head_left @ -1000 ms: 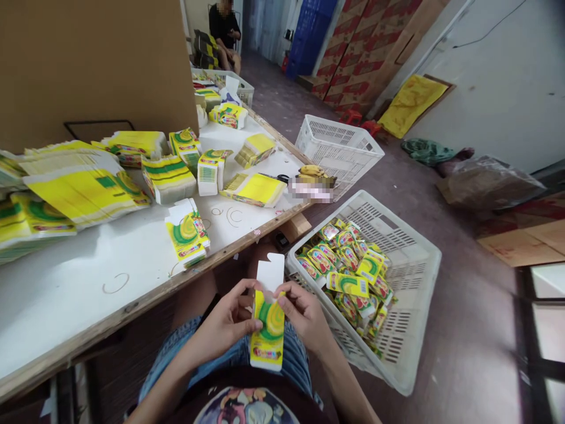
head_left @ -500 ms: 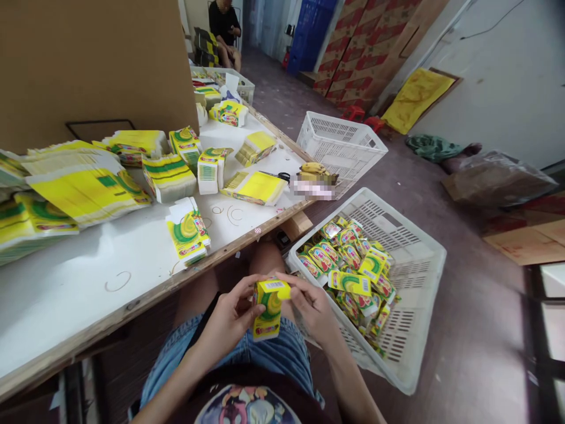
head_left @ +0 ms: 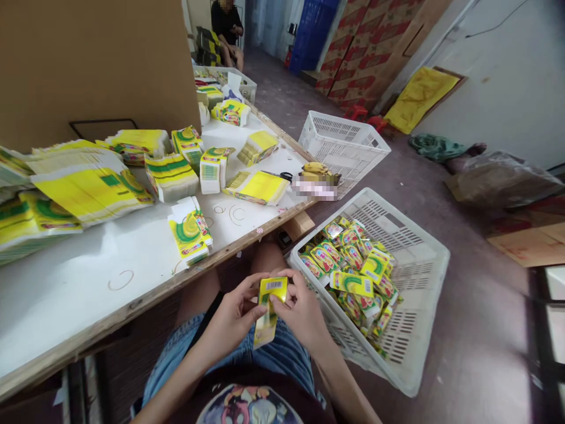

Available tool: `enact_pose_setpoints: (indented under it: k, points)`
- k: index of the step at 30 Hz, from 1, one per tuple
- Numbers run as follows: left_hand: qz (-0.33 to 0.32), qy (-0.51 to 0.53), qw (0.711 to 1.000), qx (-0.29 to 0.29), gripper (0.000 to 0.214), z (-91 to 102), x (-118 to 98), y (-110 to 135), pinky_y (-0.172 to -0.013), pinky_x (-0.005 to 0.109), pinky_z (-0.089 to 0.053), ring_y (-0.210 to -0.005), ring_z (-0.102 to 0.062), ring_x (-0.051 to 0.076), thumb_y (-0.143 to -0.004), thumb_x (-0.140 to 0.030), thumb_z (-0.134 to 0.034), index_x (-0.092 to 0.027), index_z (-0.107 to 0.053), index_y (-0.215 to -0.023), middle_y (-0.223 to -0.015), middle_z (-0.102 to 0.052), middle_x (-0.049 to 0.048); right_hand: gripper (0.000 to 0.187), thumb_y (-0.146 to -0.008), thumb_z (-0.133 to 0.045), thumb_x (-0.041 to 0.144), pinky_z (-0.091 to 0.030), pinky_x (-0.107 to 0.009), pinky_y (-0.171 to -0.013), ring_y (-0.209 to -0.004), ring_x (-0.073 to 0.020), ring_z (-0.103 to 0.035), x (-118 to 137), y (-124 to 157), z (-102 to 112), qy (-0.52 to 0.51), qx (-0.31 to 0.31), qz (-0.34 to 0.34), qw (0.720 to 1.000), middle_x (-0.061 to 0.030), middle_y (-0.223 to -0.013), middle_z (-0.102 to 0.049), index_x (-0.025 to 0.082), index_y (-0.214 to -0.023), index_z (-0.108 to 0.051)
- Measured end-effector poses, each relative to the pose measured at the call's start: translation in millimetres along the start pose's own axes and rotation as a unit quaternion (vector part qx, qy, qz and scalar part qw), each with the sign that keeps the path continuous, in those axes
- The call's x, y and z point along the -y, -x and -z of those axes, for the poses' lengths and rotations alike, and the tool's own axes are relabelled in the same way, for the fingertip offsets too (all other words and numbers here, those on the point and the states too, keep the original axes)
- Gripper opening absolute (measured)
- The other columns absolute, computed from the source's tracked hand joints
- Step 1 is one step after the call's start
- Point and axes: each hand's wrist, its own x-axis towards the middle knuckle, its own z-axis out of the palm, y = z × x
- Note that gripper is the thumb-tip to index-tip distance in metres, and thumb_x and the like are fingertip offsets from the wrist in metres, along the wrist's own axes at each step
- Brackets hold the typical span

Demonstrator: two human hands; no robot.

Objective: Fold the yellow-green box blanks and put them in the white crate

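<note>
Over my lap both hands hold one small yellow and green carton (head_left: 269, 309). My left hand (head_left: 229, 321) grips its left side. My right hand (head_left: 302, 312) pinches the top flap, which carries a barcode and is folded down. Right beside my right hand stands a white slatted crate (head_left: 415, 265) holding several folded cartons of the same kind (head_left: 353, 268). On the white table (head_left: 88, 282) to my left lie a short pile of flat cartons (head_left: 189, 229) near the edge and big stacks of flat blanks (head_left: 83, 185) further back.
A second white crate (head_left: 342, 147) stands on the floor beyond the table end, with bananas (head_left: 315, 171) and scissors (head_left: 282, 175) on the table corner. A brown cardboard sheet (head_left: 97, 59) leans behind the stacks. A person sits far back (head_left: 225, 29). Printed boxes line the right wall.
A second ago the carton's white top flap stood up open; now it is folded down and closed, and both hands have turned the carton slightly.
</note>
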Motion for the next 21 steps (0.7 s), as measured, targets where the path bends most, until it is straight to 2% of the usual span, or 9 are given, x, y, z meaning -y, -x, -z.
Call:
enact_pose_setpoints:
  k: [4,7,10,12,14,16,17,19,21]
  points:
    - [-0.007,-0.004,1.000,-0.028,0.048,3.2,-1,0,-0.084,0.033,-0.055,-0.095,-0.070,0.023,-0.085,-0.024,-0.067,-0.019,-0.052,-0.131,-0.113,-0.073,0.0114,0.039,-0.087,-0.059,0.021,-0.038,-0.024,-0.055,-0.053,-0.0123,-0.045,-3,0,4,-0.042,0.018,0.037,0.998,0.0099,-0.059,-0.041,0.019,-0.126,-0.055]
    - [-0.011,-0.003,0.999,-0.045,0.046,2.9,0,0,-0.082,0.032,-0.056,-0.095,-0.070,0.023,-0.083,-0.021,-0.069,-0.019,-0.053,-0.127,-0.108,-0.074,0.0095,0.035,-0.093,-0.055,0.026,-0.047,-0.025,-0.062,-0.069,-0.0151,-0.058,-1,0,7,-0.058,0.017,0.087,0.994,-0.0007,-0.082,-0.062,0.020,-0.127,-0.062]
    - [-0.022,-0.037,0.998,-0.036,0.045,-1.1,1,0,-0.081,0.033,-0.058,-0.092,-0.071,0.022,-0.084,-0.021,-0.068,-0.020,-0.054,-0.127,-0.109,-0.074,0.0094,0.030,-0.092,-0.059,0.027,-0.053,-0.028,-0.073,-0.089,-0.0196,-0.067,1,2,9,-0.030,-0.025,0.119,0.992,-0.0063,-0.109,-0.070,0.023,-0.121,-0.067]
    - [-0.056,-0.108,0.991,-0.051,0.041,1.3,-1,-1,-0.087,0.037,-0.058,-0.098,-0.071,0.023,-0.088,-0.022,-0.063,-0.021,-0.055,-0.128,-0.115,-0.073,0.0102,0.025,-0.092,-0.059,0.026,-0.054,-0.032,-0.081,-0.094,-0.0222,-0.068,0,4,17,-0.004,-0.077,0.127,0.989,-0.0063,-0.108,-0.072,0.023,-0.115,-0.067]
    - [-0.125,-0.232,0.956,-0.132,0.038,13.7,-6,-3,-0.100,0.042,-0.053,-0.114,-0.066,0.026,-0.091,-0.024,-0.060,-0.021,-0.057,-0.129,-0.126,-0.069,0.0116,0.021,-0.092,-0.059,0.028,-0.050,-0.040,-0.090,-0.099,-0.0260,-0.064,-5,5,33,0.036,-0.169,0.126,0.977,-0.0087,-0.107,-0.069,0.022,-0.110,-0.067]
    - [-0.193,-0.373,0.870,-0.257,0.042,36.6,-12,-6,-0.114,0.049,-0.040,-0.134,-0.053,0.029,-0.091,-0.027,-0.061,-0.019,-0.057,-0.131,-0.138,-0.061,0.0143,0.027,-0.086,-0.067,0.032,-0.040,-0.052,-0.101,-0.108,-0.0317,-0.056,-13,5,53,0.123,-0.323,0.128,0.929,-0.0131,-0.110,-0.066,0.019,-0.109,-0.067]
    - [-0.206,-0.431,0.823,-0.308,0.047,50.4,-15,-7,-0.118,0.051,-0.033,-0.141,-0.044,0.031,-0.090,-0.029,-0.062,-0.017,-0.054,-0.135,-0.145,-0.055,0.0163,0.034,-0.084,-0.069,0.036,-0.035,-0.056,-0.104,-0.112,-0.0341,-0.054,-16,4,62,0.171,-0.360,0.123,0.909,-0.0149,-0.114,-0.064,0.018,-0.112,-0.067]
    - [-0.186,-0.506,0.760,-0.362,0.056,78.0,-19,-8,-0.121,0.056,-0.024,-0.148,-0.033,0.034,-0.088,-0.032,-0.063,-0.015,-0.050,-0.140,-0.151,-0.048,0.0183,0.035,-0.084,-0.069,0.041,-0.036,-0.056,-0.102,-0.109,-0.0339,-0.054,-22,3,71,0.208,-0.364,0.129,0.899,-0.0152,-0.112,-0.065,0.017,-0.110,-0.068]
    - [-0.141,-0.540,0.746,-0.362,0.046,99.6,-19,-7,-0.120,0.056,-0.028,-0.142,-0.043,0.035,-0.090,-0.032,-0.058,-0.015,-0.058,-0.133,-0.145,-0.056,0.0168,0.029,-0.087,-0.064,0.041,-0.043,-0.051,-0.095,-0.102,-0.0306,-0.058,-23,1,66,0.180,-0.308,0.133,0.925,-0.0133,-0.107,-0.066,0.017,-0.104,-0.069]
